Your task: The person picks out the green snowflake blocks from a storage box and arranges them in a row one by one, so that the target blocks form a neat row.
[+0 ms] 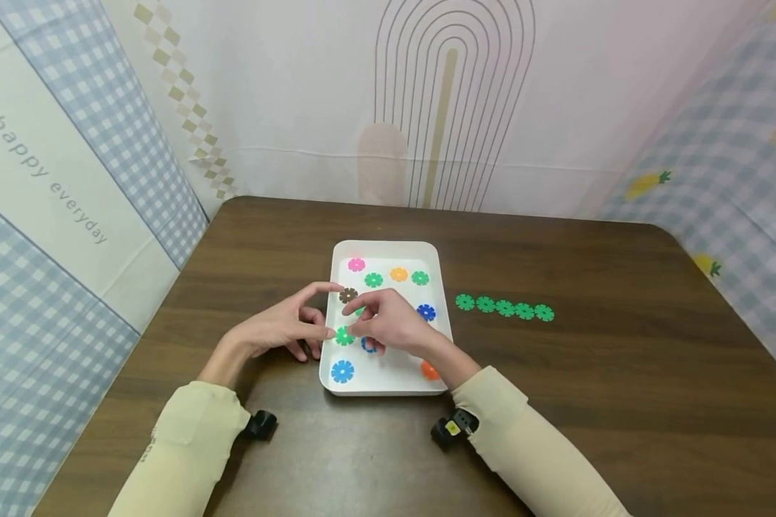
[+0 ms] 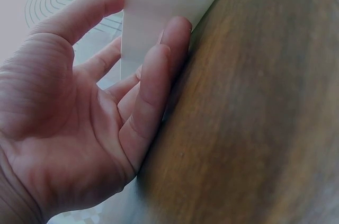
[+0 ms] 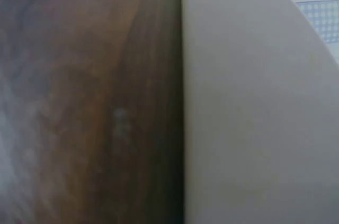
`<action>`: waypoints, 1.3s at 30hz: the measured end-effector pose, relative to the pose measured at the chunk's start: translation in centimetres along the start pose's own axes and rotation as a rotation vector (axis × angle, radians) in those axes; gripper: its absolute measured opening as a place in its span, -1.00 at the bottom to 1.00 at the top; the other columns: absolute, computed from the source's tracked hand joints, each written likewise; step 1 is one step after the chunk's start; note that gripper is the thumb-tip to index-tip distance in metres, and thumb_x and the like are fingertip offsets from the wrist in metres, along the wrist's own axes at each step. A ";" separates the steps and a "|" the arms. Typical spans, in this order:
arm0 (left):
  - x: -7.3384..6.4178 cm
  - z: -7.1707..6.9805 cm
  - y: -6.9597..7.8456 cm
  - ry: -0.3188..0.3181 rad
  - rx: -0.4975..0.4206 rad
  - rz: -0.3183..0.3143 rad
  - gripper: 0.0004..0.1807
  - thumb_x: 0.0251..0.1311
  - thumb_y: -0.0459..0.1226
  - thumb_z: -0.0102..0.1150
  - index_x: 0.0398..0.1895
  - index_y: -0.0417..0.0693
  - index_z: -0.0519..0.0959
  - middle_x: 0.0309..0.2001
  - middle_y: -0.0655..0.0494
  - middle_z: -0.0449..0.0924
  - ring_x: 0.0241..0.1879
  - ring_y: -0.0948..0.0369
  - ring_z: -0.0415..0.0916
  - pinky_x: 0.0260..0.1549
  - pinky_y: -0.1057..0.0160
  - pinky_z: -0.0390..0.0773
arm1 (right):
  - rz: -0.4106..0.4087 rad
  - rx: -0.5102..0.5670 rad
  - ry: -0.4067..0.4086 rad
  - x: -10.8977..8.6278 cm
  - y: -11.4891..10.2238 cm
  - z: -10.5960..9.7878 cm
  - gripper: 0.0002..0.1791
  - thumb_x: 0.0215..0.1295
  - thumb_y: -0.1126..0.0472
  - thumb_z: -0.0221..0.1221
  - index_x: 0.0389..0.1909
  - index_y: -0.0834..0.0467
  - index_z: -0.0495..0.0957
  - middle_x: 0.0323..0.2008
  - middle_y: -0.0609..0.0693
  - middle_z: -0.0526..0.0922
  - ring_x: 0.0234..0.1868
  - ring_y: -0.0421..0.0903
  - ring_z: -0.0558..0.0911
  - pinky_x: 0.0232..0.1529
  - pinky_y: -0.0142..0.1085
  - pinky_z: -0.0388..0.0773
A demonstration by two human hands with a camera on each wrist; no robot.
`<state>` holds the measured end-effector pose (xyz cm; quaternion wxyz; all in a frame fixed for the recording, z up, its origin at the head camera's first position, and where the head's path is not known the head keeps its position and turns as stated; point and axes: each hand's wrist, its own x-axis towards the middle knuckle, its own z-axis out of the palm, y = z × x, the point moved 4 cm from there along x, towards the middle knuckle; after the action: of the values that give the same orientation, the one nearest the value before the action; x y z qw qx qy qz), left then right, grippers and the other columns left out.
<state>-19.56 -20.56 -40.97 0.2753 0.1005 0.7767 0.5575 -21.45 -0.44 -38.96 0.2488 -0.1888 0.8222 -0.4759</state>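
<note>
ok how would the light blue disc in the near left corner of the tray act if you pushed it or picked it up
The light blue disc lies flat, so it would probably slide rather than roll. It looks thin and small, so it is likely light. The notches around its rim may give fingertips some grip.

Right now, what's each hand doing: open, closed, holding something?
Left hand: closed, fingers curled at the side of the white tray, holding it.
Right hand: open above the tray, no grip visible.
</note>
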 end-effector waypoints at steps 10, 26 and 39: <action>0.1 0.0 0.0 0.003 0.004 -0.003 -0.12 0.36 -0.20 0.38 0.62 0.23 0.10 -0.32 -0.03 0.60 -0.38 0.05 0.71 -0.47 0.15 0.70 | 0.066 -0.150 0.073 0.5 -0.1 0.3 -0.75 0.30 0.25 0.46 -0.01 0.08 0.76 -0.52 -0.01 0.56 -0.68 -0.13 0.50 -0.60 -0.39 0.33; 0.0 0.0 0.1 0.008 0.002 -0.005 -0.12 0.35 -0.20 0.39 0.62 0.26 0.11 -0.32 -0.02 0.60 -0.39 0.05 0.71 -0.48 0.17 0.69 | 0.050 -0.332 0.070 0.8 -0.3 0.8 -0.70 0.22 0.20 0.53 -0.03 0.10 0.79 -0.42 -0.03 0.63 -0.40 -0.12 0.50 -0.40 -0.35 0.35; 0.0 0.1 0.1 0.010 0.003 0.001 -0.13 0.35 -0.21 0.40 0.61 0.24 0.12 -0.33 -0.01 0.59 -0.41 0.06 0.71 -0.49 0.16 0.68 | -0.009 -0.361 0.024 0.8 -0.5 1.2 -0.76 0.24 0.28 0.49 -0.08 0.14 0.76 -0.53 -0.08 0.50 -0.50 -0.19 0.41 -0.47 -0.40 0.26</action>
<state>-19.54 -20.44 -40.87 0.2712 0.0987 0.7789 0.5568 -21.35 -1.96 -39.20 0.1988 -0.2285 0.8963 -0.3238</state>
